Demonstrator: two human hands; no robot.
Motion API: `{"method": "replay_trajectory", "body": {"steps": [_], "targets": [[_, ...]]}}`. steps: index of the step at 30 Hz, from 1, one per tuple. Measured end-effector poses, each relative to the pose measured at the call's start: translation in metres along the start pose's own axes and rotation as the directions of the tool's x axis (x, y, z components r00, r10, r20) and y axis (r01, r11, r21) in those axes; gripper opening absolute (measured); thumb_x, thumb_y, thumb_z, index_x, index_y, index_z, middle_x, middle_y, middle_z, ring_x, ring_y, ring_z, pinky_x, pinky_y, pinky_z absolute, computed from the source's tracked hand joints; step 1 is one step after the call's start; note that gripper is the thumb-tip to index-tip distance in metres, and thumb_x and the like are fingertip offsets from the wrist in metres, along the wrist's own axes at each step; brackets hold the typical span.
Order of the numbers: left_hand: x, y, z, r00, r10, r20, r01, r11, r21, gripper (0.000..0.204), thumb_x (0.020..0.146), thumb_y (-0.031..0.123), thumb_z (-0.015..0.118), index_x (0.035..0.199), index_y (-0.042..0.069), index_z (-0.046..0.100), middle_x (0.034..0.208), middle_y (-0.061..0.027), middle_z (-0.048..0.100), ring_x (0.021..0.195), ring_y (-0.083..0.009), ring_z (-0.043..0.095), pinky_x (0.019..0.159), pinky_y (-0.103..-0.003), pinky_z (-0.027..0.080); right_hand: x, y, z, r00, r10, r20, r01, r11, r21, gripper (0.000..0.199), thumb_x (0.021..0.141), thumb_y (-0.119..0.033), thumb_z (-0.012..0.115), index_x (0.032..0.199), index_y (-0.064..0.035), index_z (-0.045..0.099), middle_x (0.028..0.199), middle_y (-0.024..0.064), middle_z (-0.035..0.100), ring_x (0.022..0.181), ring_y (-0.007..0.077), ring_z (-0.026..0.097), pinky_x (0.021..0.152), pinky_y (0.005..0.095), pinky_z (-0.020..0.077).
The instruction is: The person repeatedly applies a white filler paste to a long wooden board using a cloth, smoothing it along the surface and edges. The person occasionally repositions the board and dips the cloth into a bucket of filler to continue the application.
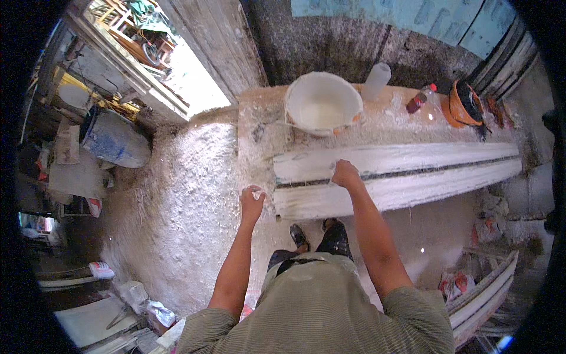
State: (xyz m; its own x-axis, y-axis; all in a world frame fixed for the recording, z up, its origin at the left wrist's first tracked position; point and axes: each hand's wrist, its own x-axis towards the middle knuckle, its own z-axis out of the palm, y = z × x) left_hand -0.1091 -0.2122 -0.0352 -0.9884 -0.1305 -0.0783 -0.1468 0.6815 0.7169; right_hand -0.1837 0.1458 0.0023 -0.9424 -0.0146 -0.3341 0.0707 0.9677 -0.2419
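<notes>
Two long, whitened boards (395, 199) lie side by side in front of me, with a dark gap between them. My right hand (346, 174) is closed over the boards near their left end, beside the gap. Something pale shows at its fingertips, too small to name. Just off the left end of the boards, my left hand (252, 202) has its fingers curled round a small white lump (257, 194). Behind the boards stands a large white bucket (295, 106) with pale contents at its bottom.
Along the back wall are a translucent plastic container (377, 79), a red-capped bottle (420, 99) and an orange bucket (455, 112). A blue-stained barrel (118, 138) is at the left, near a bright doorway (197, 76). Planks (483, 298) are stacked at the lower right.
</notes>
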Motion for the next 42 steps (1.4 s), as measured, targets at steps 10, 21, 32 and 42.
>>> {"method": "replay_trajectory", "body": {"steps": [10,21,32,42], "targets": [[0.099,0.073,0.045,0.990,0.134,0.042,-0.140,0.969,0.205,0.040,0.087,0.036,0.072,0.121,0.018,0.065,0.130,-0.0182,0.057,0.121,-0.0396,0.051,0.106,-0.050,0.036,0.072,-0.074,0.026,0.895,-0.333,-0.295,0.342,0.939,-0.024,0.018,0.076,-0.014,0.067,0.089,-0.0053,0.076,0.095,0.0182,0.071,0.096,0.0373,0.068,0.081,0.0468,0.0541],[0.115,0.092,0.013,0.940,-0.092,0.329,0.205,0.923,-0.327,0.031,0.099,0.032,0.061,0.113,0.007,0.071,0.103,-0.0090,0.070,0.098,-0.0151,0.061,0.091,-0.033,0.045,0.087,-0.096,0.005,0.896,-0.379,-0.232,0.444,0.788,0.426,0.027,0.080,-0.006,0.060,0.107,-0.0049,0.064,0.092,0.0246,0.068,0.090,0.0437,0.065,0.085,0.0516,0.0523],[0.115,0.129,0.045,0.961,0.108,0.255,-0.035,0.961,-0.275,0.026,0.094,0.022,0.066,0.105,-0.001,0.073,0.088,-0.0176,0.074,0.077,-0.0185,0.066,0.075,-0.034,0.051,0.052,-0.082,-0.002,0.947,0.073,-0.314,0.093,0.871,0.482,0.028,0.071,-0.004,0.065,0.098,0.0029,0.068,0.097,0.0278,0.068,0.094,0.0459,0.063,0.090,0.0499,0.0495],[0.132,0.116,0.081,0.955,0.023,0.296,0.098,0.916,-0.389,0.031,0.093,0.030,0.067,0.097,0.000,0.072,0.089,-0.0091,0.071,0.080,-0.0164,0.060,0.074,-0.035,0.048,0.086,-0.087,0.006,0.972,-0.157,-0.172,0.156,0.988,-0.016,0.041,0.078,-0.020,0.065,0.108,0.0083,0.066,0.114,0.0307,0.065,0.109,0.0451,0.062,0.096,0.0498,0.0483]]}}
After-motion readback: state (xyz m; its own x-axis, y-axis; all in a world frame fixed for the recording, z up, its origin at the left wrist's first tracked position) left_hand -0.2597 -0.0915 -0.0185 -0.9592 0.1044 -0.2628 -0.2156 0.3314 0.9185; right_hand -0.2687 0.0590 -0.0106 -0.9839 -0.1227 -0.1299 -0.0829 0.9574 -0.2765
